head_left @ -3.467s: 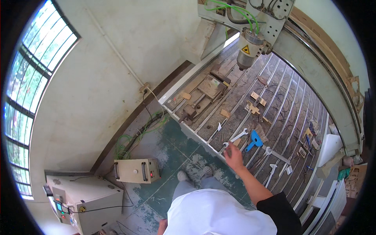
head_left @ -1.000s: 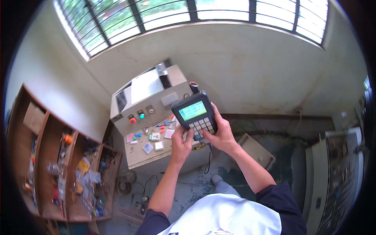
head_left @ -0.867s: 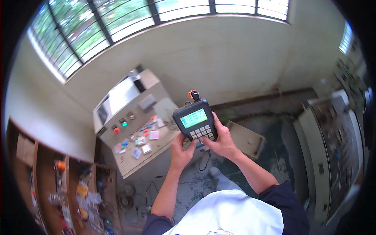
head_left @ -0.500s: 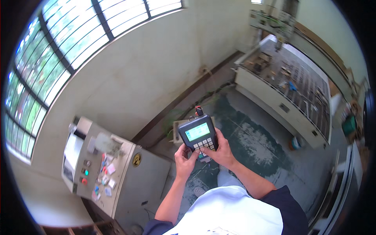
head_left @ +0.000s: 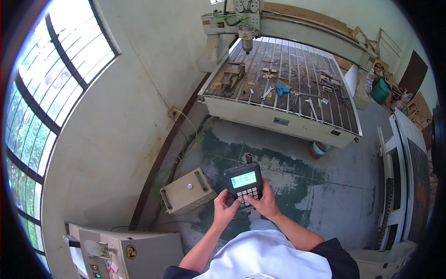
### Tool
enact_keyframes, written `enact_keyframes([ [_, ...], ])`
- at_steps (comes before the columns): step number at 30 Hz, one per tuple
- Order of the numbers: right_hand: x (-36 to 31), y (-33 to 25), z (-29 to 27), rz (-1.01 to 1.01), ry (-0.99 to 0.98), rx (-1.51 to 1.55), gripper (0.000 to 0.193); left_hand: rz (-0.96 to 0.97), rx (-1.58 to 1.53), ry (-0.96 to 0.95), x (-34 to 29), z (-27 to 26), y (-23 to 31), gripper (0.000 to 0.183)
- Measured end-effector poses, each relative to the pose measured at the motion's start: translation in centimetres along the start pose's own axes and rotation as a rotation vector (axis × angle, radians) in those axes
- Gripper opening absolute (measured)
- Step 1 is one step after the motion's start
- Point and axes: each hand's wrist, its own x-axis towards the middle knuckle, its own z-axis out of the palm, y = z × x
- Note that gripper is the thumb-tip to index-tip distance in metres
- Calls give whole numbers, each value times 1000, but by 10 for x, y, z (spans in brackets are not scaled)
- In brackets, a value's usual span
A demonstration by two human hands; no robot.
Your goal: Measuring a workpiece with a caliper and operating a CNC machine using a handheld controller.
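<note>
A black handheld controller (head_left: 243, 180) with a lit screen and light keys is held in front of me, a cable plug at its top end. My left hand (head_left: 226, 207) grips its lower left side, with the thumb over the lower keys. Around the right side wraps my right hand (head_left: 265, 201), its thumb also on the keypad. The fingers behind the controller are hidden. Beyond it stands a CNC router, with its spindle (head_left: 246, 41) hanging from the gantry (head_left: 306, 36) over the slatted bed (head_left: 297, 69).
On the bed lie a blue tool (head_left: 282, 89), wrenches (head_left: 267, 92) and wood scraps. A beige box (head_left: 186, 190) with handles rests on the floor by the wall. At lower left is a control cabinet (head_left: 151, 253); a bucket (head_left: 318, 149) sits by the bed, another machine (head_left: 403, 172) at right.
My view has swung right toward the router, so its bed is now ahead and the cabinet has slipped to the lower left. Both hands keep hold of the controller.
</note>
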Motion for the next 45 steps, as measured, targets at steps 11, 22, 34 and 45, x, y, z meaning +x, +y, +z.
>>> enact_keyframes([
  [11,91,11,-69,-6,9,48,67,-28,68,-17,95,65,5,23],
  [22,184,16,-56,-4,29,105,65,-21,-1,-58,192,49,2,22],
  [34,354,7,1,-64,-57,-183,73,-66,-44,-29,355,-27,11,19],
  [45,442,33,55,27,19,-149,64,-83,15,1,438,-77,-3,19],
])
